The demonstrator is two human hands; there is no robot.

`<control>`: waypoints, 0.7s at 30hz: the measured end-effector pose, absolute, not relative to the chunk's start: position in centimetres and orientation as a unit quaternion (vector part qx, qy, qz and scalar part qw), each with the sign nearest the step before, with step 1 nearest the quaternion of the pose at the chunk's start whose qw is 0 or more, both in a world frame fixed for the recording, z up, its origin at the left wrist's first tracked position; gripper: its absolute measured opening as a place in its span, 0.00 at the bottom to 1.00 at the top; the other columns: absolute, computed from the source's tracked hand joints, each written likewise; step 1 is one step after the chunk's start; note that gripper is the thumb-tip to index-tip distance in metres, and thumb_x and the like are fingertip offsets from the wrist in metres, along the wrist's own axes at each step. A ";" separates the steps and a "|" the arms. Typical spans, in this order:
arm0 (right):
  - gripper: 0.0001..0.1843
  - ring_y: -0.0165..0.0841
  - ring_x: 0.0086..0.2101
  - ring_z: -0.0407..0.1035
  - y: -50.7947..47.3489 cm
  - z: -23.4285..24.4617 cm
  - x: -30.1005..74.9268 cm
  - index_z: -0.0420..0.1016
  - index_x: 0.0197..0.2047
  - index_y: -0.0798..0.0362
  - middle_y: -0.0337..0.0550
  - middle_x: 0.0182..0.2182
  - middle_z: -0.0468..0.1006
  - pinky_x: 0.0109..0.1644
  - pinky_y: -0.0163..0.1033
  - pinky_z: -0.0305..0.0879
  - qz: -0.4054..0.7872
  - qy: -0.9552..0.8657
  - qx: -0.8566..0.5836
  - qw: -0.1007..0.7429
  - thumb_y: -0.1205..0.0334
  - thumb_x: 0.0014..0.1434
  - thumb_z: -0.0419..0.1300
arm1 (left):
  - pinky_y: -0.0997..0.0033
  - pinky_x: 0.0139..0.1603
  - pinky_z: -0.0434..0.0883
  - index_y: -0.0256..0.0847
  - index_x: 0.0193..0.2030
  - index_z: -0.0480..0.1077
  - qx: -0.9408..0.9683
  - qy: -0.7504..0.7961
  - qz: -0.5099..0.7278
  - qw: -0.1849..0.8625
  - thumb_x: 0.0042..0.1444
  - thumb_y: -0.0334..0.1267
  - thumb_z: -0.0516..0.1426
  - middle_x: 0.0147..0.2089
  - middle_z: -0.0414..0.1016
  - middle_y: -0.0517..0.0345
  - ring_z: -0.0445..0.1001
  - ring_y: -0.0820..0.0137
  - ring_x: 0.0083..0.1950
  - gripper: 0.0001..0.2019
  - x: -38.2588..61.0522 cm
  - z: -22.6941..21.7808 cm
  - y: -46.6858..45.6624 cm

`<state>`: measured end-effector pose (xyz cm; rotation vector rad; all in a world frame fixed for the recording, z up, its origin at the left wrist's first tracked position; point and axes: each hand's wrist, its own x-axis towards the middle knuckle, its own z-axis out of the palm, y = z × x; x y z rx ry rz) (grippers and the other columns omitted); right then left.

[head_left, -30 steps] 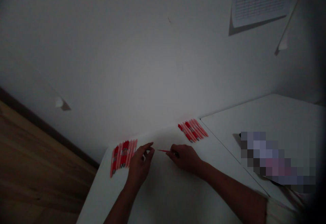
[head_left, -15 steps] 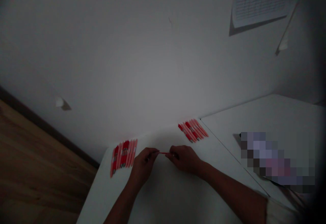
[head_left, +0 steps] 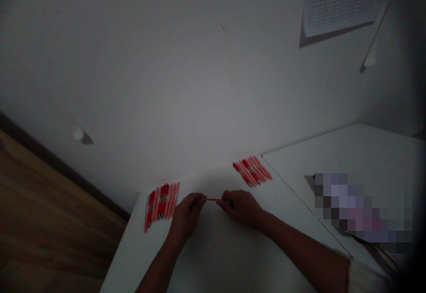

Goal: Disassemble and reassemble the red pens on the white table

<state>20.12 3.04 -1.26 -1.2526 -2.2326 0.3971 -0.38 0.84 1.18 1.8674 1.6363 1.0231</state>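
A thin red stick (head_left: 213, 199), much like a pen refill, stretches level between my two hands just above the white table. My left hand (head_left: 190, 213) pinches its left end with thumb and forefinger. At the other end, my right hand (head_left: 241, 208) pinches it the same way; its remaining fingers are curled in. Left of my left hand lies a row of pink and red pens (head_left: 162, 202), side by side. Beyond my right hand is a second row of pink and red pens (head_left: 252, 171). Both ends of the stick are hidden in my fingers.
The white table (head_left: 229, 257) meets a pale wall (head_left: 186, 84) behind, and a seam divides it from another tabletop (head_left: 353, 155) at right. A blurred-out object (head_left: 359, 213) rests there. Wooden boards (head_left: 49, 213) are at left. A printed sheet (head_left: 341, 2) hangs on the wall.
My left fingertips have shifted very slightly left, so a bit more of the red stick shows between the hands. The pens and my right hand look unmoved.
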 end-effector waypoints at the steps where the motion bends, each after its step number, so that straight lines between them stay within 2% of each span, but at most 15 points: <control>1: 0.18 0.28 0.26 0.67 3.0 -1.3 20.1 0.72 0.33 0.52 0.38 0.25 0.75 0.29 0.33 0.48 0.148 -0.829 -0.466 0.271 0.49 0.64 0.50 | 0.67 0.37 0.69 0.44 0.37 0.74 0.675 0.596 0.371 0.226 0.55 0.49 0.55 0.36 0.78 0.56 0.74 0.65 0.34 0.12 -0.3 1.2 0.8; 7: 0.18 0.28 0.26 0.67 3.0 -1.4 20.2 0.71 0.32 0.52 0.38 0.25 0.75 0.29 0.33 0.49 0.154 -0.827 -0.462 0.280 0.49 0.64 0.50 | 0.69 0.35 0.68 0.44 0.35 0.74 0.669 0.601 0.373 0.225 0.54 0.49 0.56 0.33 0.77 0.58 0.72 0.68 0.31 0.12 -0.5 1.3 0.9; 12: 0.18 0.28 0.26 0.66 3.1 -1.5 20.3 0.71 0.33 0.52 0.39 0.25 0.75 0.29 0.33 0.48 0.149 -0.826 -0.466 0.280 0.48 0.64 0.50 | 0.69 0.35 0.69 0.40 0.33 0.73 0.621 0.594 0.430 0.277 0.53 0.51 0.57 0.29 0.75 0.58 0.72 0.68 0.31 0.15 -1.4 0.6 1.6; 15: 0.18 0.28 0.26 0.67 3.1 -1.4 20.3 0.71 0.34 0.52 0.40 0.26 0.75 0.29 0.33 0.48 0.151 -0.824 -0.475 0.269 0.48 0.65 0.50 | 0.70 0.30 0.68 0.38 0.32 0.72 0.575 0.605 0.468 0.291 0.52 0.54 0.57 0.26 0.73 0.58 0.71 0.69 0.28 0.18 -1.8 0.5 1.8; 18: 0.18 0.29 0.27 0.68 3.2 -1.4 20.3 0.72 0.35 0.53 0.40 0.27 0.76 0.30 0.33 0.49 0.155 -0.823 -0.477 0.266 0.49 0.64 0.50 | 0.73 0.24 0.65 0.37 0.30 0.72 0.535 0.613 0.507 0.286 0.51 0.55 0.58 0.22 0.68 0.62 0.65 0.73 0.23 0.20 -1.9 0.7 1.8; 21: 0.18 0.29 0.28 0.68 3.2 -1.5 20.3 0.72 0.35 0.52 0.41 0.28 0.76 0.30 0.34 0.49 0.152 -0.818 -0.484 0.271 0.49 0.65 0.50 | 0.75 0.22 0.62 0.37 0.29 0.70 0.491 0.609 0.555 0.282 0.49 0.56 0.59 0.22 0.66 0.63 0.62 0.75 0.22 0.20 -2.0 0.8 1.8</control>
